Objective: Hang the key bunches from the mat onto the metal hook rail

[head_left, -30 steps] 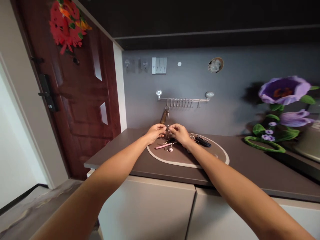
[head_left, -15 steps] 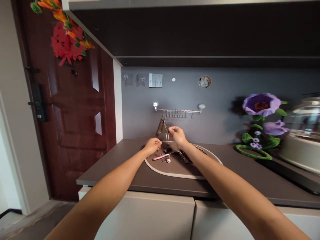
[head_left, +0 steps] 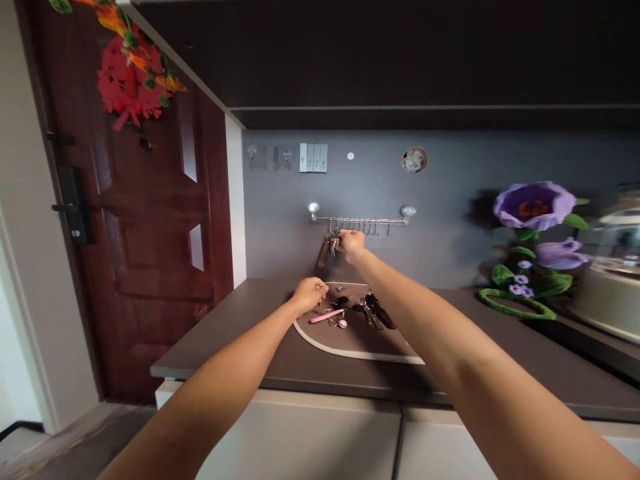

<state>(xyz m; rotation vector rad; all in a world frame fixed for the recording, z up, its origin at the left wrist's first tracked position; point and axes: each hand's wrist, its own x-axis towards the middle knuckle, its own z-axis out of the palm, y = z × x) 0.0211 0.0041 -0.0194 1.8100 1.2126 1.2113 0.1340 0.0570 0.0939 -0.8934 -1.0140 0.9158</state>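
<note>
Up at the hook rail [head_left: 367, 221] on the wall, my right hand [head_left: 353, 244] pinches a ring of keys [head_left: 335, 243] just under the hooks. Beside it, a brown key holder [head_left: 323, 254] hangs from the rail's left end. Low over the left edge of a brown mat [head_left: 350, 352], my left hand [head_left: 309, 293] has its fingers curled together; whether anything is inside them is hidden. Near it on the mat lie a pink stick [head_left: 327, 316], a small pink ball [head_left: 343, 324] and several dark keys and key holders [head_left: 371, 310], partly behind my right forearm.
Purple artificial flowers [head_left: 535, 207] and a glass-topped appliance [head_left: 613, 273] stand on the counter at right. A dark cabinet [head_left: 380, 60] overhangs the wall. At left is a dark red door [head_left: 150, 280]. Clear adhesive hooks [head_left: 286, 156] and a switch panel [head_left: 313, 158] sit above the rail.
My right hand has risen with the ring of keys from below the rail to its hooks. My left hand has stayed nearly in place over the mat. The view has shifted slightly.
</note>
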